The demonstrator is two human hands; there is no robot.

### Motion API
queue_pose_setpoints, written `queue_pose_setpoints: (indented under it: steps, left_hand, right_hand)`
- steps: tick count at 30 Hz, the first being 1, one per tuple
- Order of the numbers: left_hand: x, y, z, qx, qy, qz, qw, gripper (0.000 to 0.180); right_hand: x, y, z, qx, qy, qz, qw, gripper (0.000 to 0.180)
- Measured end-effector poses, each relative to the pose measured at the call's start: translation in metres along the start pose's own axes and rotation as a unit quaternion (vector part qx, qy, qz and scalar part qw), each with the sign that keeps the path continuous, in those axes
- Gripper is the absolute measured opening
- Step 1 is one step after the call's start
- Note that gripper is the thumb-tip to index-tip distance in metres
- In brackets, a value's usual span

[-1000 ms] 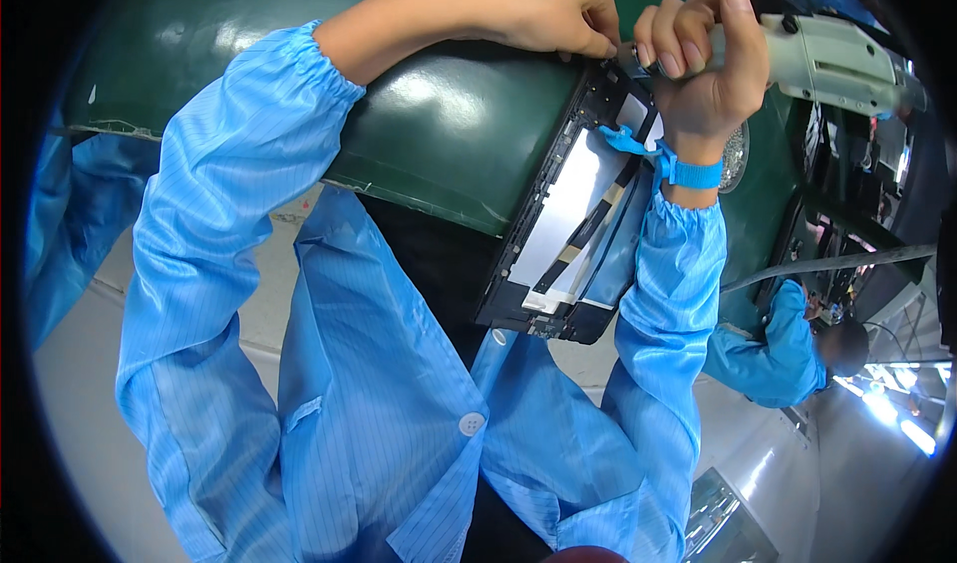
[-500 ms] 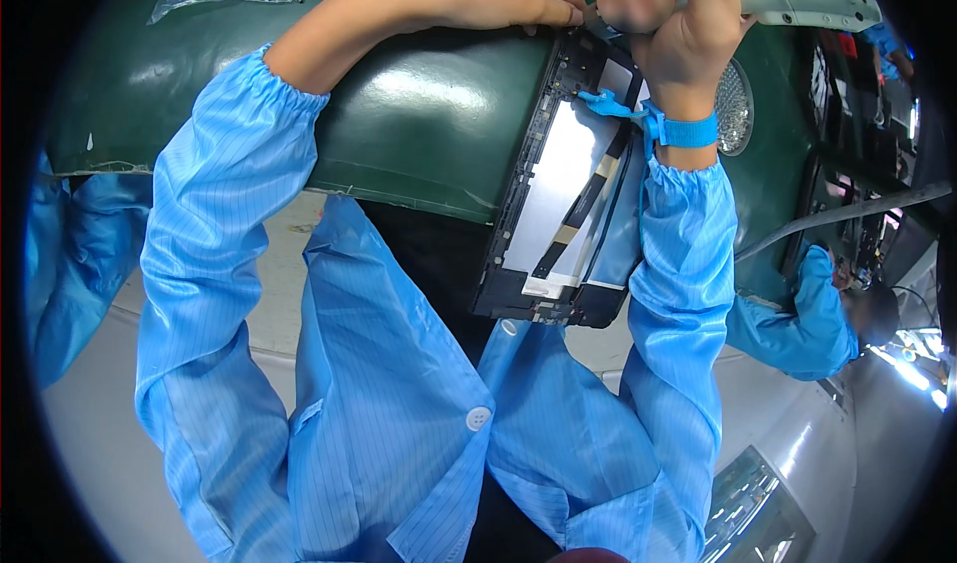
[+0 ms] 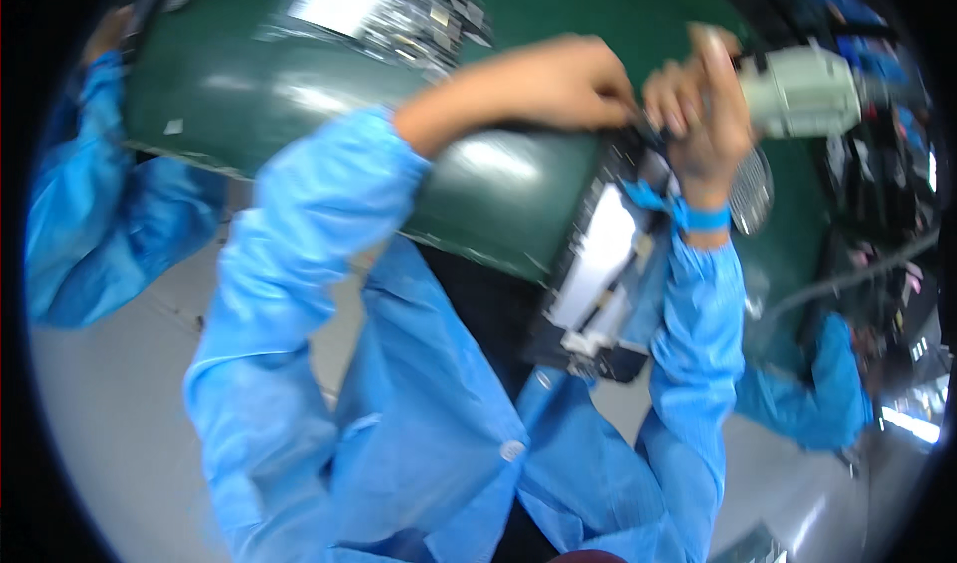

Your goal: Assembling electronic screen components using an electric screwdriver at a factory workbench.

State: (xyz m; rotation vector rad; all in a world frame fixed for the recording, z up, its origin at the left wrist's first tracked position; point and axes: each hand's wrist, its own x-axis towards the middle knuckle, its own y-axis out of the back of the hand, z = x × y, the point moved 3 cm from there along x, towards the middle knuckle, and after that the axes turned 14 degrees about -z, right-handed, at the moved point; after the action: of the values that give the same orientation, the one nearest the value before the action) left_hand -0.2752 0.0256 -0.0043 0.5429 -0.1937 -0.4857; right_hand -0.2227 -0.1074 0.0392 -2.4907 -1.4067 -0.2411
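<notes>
A thin black-framed tablet-like device [image 3: 590, 254], its silvery inside and flat cables exposed, lies slanted over the bench edge before me. At its far end my left hand [image 3: 573, 83] has its fingertips pinched together; what they hold, if anything, is too blurred to see. My right hand [image 3: 703, 115] is wrapped round a pale grey-green power tool [image 3: 802, 93], which looks like an electric screwdriver, its body sticking out to the right. The tool's tip is hidden near my left fingertips. A blue strap [image 3: 706, 218] circles my right wrist, and its blue clip lead [image 3: 643, 195] reaches the device.
On the green bench mat [image 3: 224, 105], a clear bag of small metal parts [image 3: 404, 17] with a white label lies beyond my left forearm. Right of my wrist stands a round, shiny dish [image 3: 750, 192]. Co-workers' blue sleeves [image 3: 100, 144] show at both sides.
The whole view has shifted, so the bench, device and hands appear lower and further right, with blur. More of the parts bag shows. Both hands are still at the device's far end.
</notes>
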Motion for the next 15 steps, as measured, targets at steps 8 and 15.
queue_pose_setpoints:
  steps: [8,15]
  left_hand:
    - [-0.093,-0.094,0.137,0.235,0.018,0.206,0.95,0.053]
    - [-0.123,-0.171,0.139,0.278,0.06,0.084,0.955,0.084]
  right_hand:
    - [-0.027,-0.007,-0.014,0.006,0.047,0.083,0.995,0.015]
    - [-0.028,-0.006,-0.045,-0.007,0.084,0.106,0.991,0.019]
